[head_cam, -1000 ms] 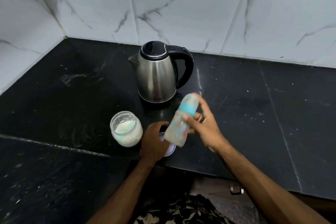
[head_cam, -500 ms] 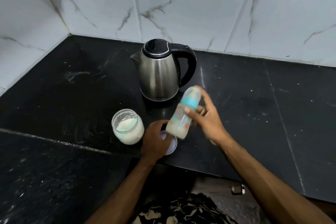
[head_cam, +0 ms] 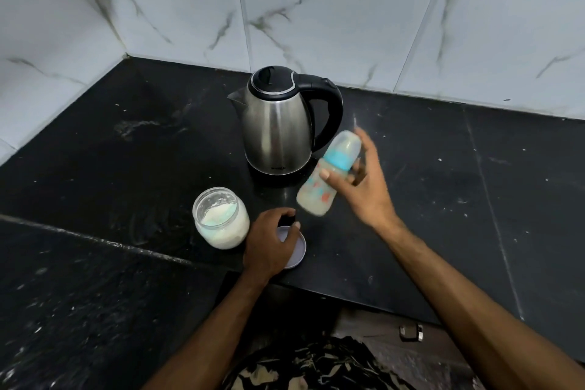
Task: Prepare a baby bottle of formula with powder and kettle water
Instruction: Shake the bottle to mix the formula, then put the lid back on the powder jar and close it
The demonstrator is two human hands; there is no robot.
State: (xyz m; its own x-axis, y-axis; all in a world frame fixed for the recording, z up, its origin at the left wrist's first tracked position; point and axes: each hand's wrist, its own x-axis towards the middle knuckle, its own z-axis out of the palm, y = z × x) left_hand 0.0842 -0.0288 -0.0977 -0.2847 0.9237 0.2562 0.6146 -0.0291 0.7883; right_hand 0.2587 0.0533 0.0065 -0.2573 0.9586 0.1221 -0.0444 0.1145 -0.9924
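Observation:
My right hand point(head_cam: 364, 190) grips a capped baby bottle point(head_cam: 326, 177) with a blue collar and milky liquid inside, held tilted and blurred above the black counter point(head_cam: 126, 168), just right of the steel kettle point(head_cam: 278, 127). An open glass jar of white powder point(head_cam: 220, 217) stands to the left. My left hand point(head_cam: 269, 241) rests with curled fingers on a pale round lid point(head_cam: 297, 247) lying flat near the counter's front edge, and a small dark thing shows under its fingertips.
White marbled wall tiles point(head_cam: 316, 9) close the counter at the back and left. A lower dark slab point(head_cam: 63, 310) lies at front left. The counter's front edge runs just behind my left wrist, with patterned cloth point(head_cam: 316, 370) below.
The bottle in my right hand has shifted up and to the right, still tilted and blurred. My left hand stays on the lid. The view has drifted slightly.

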